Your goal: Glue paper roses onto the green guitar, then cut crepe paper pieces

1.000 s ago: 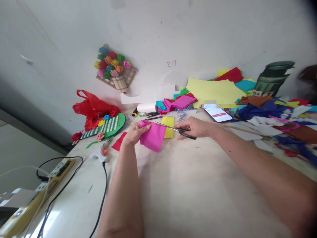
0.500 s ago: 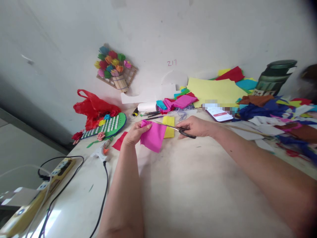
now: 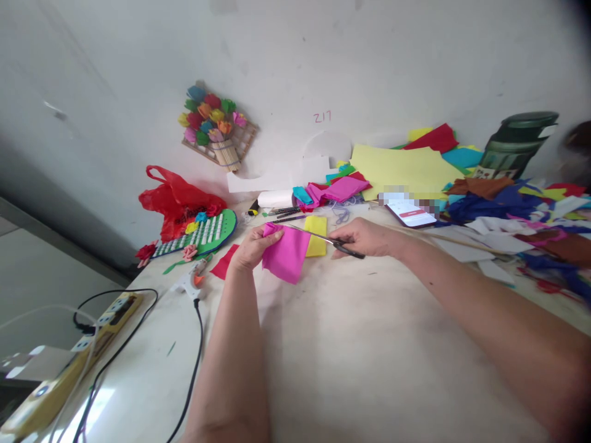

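Note:
My left hand (image 3: 249, 248) pinches the upper left corner of a magenta paper sheet (image 3: 287, 253), holding it just above the pale table (image 3: 351, 344). My right hand (image 3: 364, 237) grips black-handled scissors (image 3: 330, 241), whose blades reach left along the sheet's top edge. A yellow paper piece (image 3: 316, 237) lies on the table right behind the magenta sheet.
A glue gun (image 3: 191, 283) with a black cord, a yellow power strip (image 3: 69, 363), a red scrap (image 3: 224, 263), a green craft board (image 3: 201, 234) and a red plastic bag (image 3: 178, 203) lie at left. A phone (image 3: 410, 213), pens (image 3: 281, 213) and heaps of coloured paper (image 3: 401, 169) fill the far and right side.
Almost nothing differs: both hands keep their hold, and the view has shifted very slightly.

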Tool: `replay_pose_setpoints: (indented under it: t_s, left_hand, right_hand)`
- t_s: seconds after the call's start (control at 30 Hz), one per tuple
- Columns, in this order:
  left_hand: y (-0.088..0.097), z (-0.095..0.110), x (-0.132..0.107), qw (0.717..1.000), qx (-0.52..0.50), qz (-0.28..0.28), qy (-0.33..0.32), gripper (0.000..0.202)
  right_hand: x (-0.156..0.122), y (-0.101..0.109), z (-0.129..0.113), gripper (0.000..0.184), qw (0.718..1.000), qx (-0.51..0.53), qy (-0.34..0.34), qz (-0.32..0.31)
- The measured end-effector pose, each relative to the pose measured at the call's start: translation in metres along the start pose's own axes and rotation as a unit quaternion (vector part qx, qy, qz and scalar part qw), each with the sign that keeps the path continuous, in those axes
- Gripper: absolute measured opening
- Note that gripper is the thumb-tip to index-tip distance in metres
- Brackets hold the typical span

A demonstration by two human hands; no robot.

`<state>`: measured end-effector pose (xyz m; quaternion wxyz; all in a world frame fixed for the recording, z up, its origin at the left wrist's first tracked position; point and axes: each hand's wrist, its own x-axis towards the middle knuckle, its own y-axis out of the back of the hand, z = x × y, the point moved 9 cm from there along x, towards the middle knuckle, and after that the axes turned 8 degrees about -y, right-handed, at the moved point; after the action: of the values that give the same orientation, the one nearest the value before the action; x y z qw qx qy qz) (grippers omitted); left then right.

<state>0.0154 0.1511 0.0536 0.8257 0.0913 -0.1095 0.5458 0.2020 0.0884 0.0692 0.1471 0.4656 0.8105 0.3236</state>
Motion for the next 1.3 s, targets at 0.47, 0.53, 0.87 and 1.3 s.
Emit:
replay_pose_setpoints:
  t_s: [0.47, 0.53, 0.87, 1.3]
  left_hand:
    - [-0.013, 0.001, 0.0, 1.0, 0.0, -0.019, 0.013, 0.02]
    - [-0.012, 0.002, 0.0, 1.0, -0.005, -0.012, 0.01, 0.021]
    - [-0.009, 0.004, -0.001, 1.0, -0.011, -0.001, 0.003, 0.02]
    - [-0.021, -0.003, 0.0, 0.999, 0.001, -0.04, 0.029, 0.024]
  right_hand:
    - [0.003, 0.004, 0.007, 0.034, 0.999, -0.035, -0.004, 0.034]
    - [0.003, 0.003, 0.008, 0.035, 0.999, -0.031, -0.008, 0.035]
    - [0.005, 0.003, 0.002, 0.027, 0.999, -0.013, 0.026, 0.044]
    - [0.007, -0.004, 0.004, 0.03, 0.999, -0.024, 0.01, 0.044]
